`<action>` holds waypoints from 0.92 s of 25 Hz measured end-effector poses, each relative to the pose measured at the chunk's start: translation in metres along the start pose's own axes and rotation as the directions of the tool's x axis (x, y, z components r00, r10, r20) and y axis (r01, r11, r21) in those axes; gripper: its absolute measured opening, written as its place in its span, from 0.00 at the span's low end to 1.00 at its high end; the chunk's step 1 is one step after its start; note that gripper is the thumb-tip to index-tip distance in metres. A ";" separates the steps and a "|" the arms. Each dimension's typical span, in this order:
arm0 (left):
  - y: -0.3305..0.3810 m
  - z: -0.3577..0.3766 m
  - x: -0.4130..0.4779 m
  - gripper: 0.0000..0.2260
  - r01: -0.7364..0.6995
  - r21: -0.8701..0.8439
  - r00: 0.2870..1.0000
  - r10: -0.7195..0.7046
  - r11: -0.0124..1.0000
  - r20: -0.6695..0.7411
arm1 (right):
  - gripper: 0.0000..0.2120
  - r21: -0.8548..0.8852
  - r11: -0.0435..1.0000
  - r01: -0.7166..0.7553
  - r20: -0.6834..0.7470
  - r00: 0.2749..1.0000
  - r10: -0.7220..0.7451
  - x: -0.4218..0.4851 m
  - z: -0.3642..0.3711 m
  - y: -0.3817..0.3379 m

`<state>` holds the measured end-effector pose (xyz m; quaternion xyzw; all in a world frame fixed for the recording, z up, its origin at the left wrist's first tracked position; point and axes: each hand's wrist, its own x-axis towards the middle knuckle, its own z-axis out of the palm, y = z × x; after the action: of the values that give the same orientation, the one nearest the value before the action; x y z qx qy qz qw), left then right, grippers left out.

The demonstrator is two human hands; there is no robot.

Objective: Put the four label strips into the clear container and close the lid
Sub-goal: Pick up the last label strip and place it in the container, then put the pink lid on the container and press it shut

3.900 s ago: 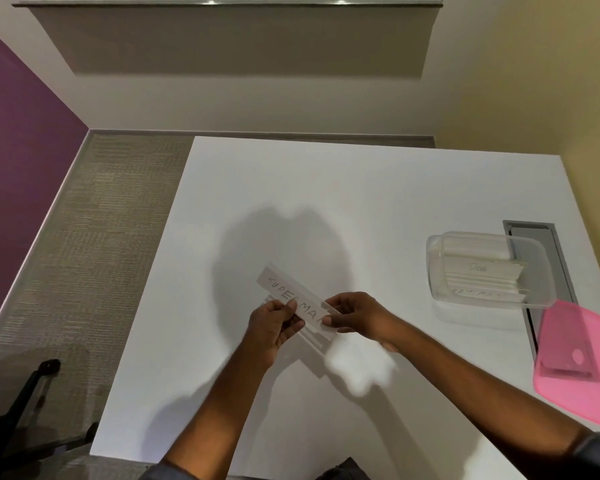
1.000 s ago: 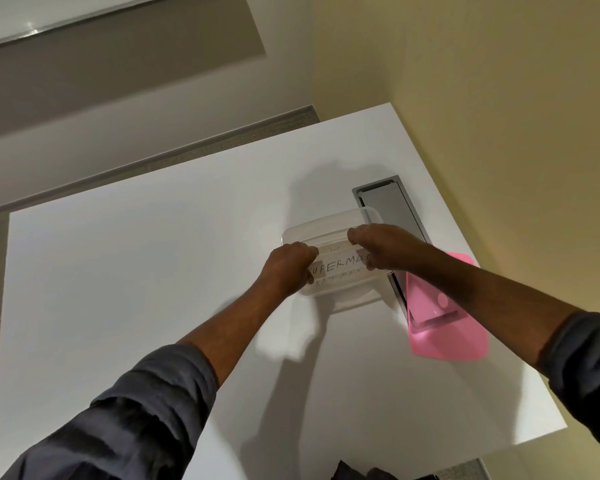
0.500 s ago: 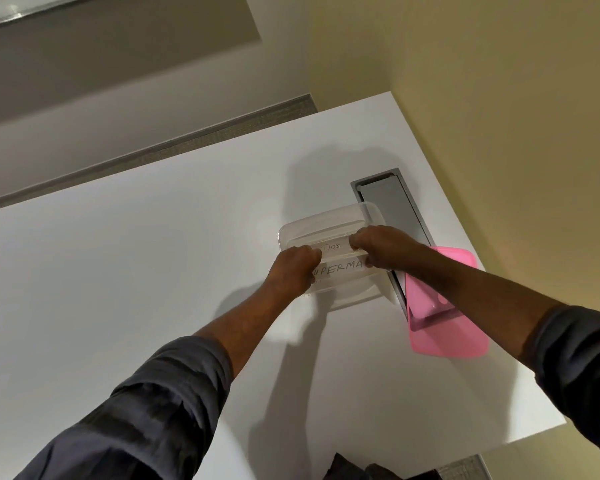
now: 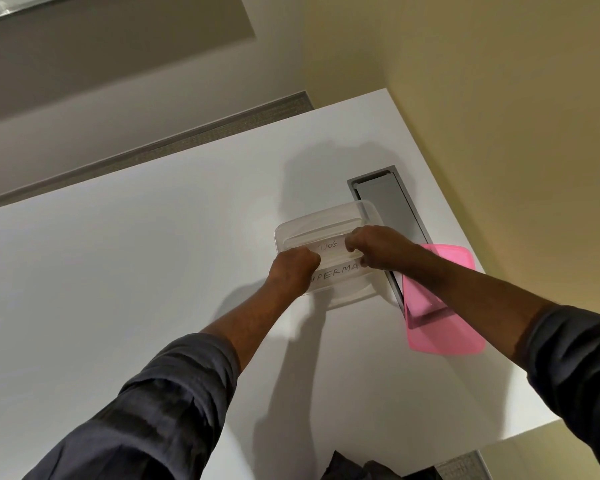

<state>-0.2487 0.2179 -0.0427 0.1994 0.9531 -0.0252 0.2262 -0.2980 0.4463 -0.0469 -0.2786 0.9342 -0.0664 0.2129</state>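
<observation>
The clear container stands open on the white table, right of centre. Inside it lies a white label strip reading "SUPERMA" at the near side, and a strip reading "DOG" behind it. My left hand pinches the left end of the "SUPERMA" strip inside the container. My right hand holds the right end. The pink lid lies flat on the table to the right of the container, apart from it.
A grey cable slot is set into the table behind and right of the container, partly under the lid. A yellow wall runs along the table's right edge. Dark fabric shows at the near edge.
Both hands carried the "SUPERMA" strip from the table's middle to the container and lowered it to the near side inside. The "DOG" strip now shows behind it.
</observation>
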 end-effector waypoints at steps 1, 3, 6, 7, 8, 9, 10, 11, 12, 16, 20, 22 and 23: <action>0.001 0.000 0.000 0.09 0.005 0.005 1.000 -0.005 1.000 -0.003 | 0.17 -0.001 1.000 0.002 -0.005 1.000 -0.002 0.000 0.000 0.000; 0.001 0.000 0.001 0.09 0.016 0.005 1.000 -0.016 1.000 0.000 | 0.17 0.004 1.000 0.007 -0.013 1.000 -0.007 -0.001 0.002 0.000; 0.004 -0.006 -0.001 0.09 0.033 -0.053 0.999 -0.035 0.998 -0.038 | 0.17 0.073 0.997 0.009 -0.050 0.999 -0.005 -0.007 0.000 0.001; 0.007 -0.009 -0.003 0.10 0.042 -0.094 0.996 -0.049 0.995 -0.076 | 0.18 0.131 0.991 0.005 -0.074 0.997 0.005 -0.011 -0.002 0.000; 0.011 -0.012 -0.004 0.11 0.056 -0.162 0.989 -0.077 0.985 -0.126 | 0.17 0.202 0.979 0.006 -0.111 0.994 0.016 -0.017 -0.006 0.000; 0.017 -0.017 -0.007 0.11 0.064 -0.254 0.974 -0.116 0.965 -0.195 | 0.17 0.276 0.961 0.020 -0.167 0.986 0.027 -0.025 -0.010 -0.001; 0.025 -0.021 -0.009 0.11 0.057 -0.353 0.953 -0.156 0.934 -0.259 | 0.15 0.340 0.939 0.043 -0.235 0.971 0.041 -0.034 -0.015 -0.002; 0.034 -0.025 -0.012 0.09 0.026 -0.455 0.926 -0.192 0.890 -0.324 | 0.14 0.392 0.918 0.061 -0.305 0.950 0.067 -0.046 -0.019 -0.002; 0.044 -0.027 -0.015 0.08 -0.011 -0.545 0.903 -0.225 0.838 -0.365 | 0.12 0.435 0.898 0.063 -0.367 0.923 0.113 -0.058 -0.022 -0.002; 0.096 -0.025 -0.026 0.05 0.035 -0.965 0.933 -0.355 0.261 -0.062 | 0.09 0.600 0.794 -0.100 -0.402 0.820 0.407 -0.111 -0.015 0.014; 0.144 -0.004 -0.028 0.06 0.300 -0.953 0.936 -0.185 -0.033 0.301 | 0.11 0.748 0.574 -0.334 -0.209 0.702 0.681 -0.159 0.021 0.046; 0.159 0.006 -0.027 0.06 0.350 -0.936 0.924 -0.148 -0.037 0.352 | 0.12 0.769 0.488 -0.413 -0.131 0.645 0.753 -0.179 0.039 0.059; 0.167 0.009 -0.025 0.06 0.368 -0.929 0.919 -0.140 -0.038 0.369 | 0.14 0.772 0.449 -0.451 -0.100 0.610 0.786 -0.189 0.047 0.065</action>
<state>-0.1588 0.3608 -0.0322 -0.1981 0.6924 0.5882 0.3679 -0.1673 0.6041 -0.0365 0.2170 0.8953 -0.3792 0.0871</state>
